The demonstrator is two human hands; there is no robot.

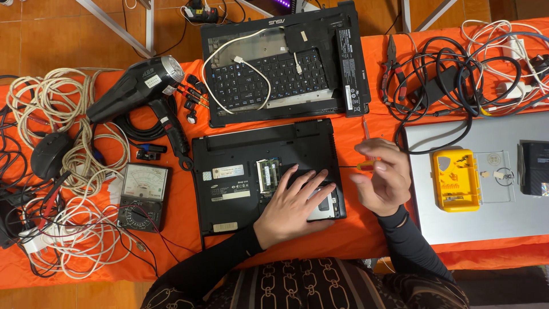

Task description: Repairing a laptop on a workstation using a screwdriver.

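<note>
A black laptop (pixel 240 154) lies upside down on the orange cloth, its bottom cover off so that a green memory module (pixel 267 174) and a drive bay show. My left hand (pixel 294 206) rests flat on the open bay at the laptop's right half, fingers spread. My right hand (pixel 382 177) hovers just right of the laptop, holding a thin screwdriver (pixel 366 146) with a yellow and red handle, its shaft pointing away from me.
Behind it lies a second opened black laptop (pixel 286 68) with a white cable. Left: a black heat gun (pixel 137 86), analogue multimeter (pixel 143 194), mouse (pixel 48 154), tangled cables (pixel 51 114). Right: a silver laptop (pixel 474 189) bearing a yellow bit case (pixel 456 180), pliers (pixel 392 63), black cables.
</note>
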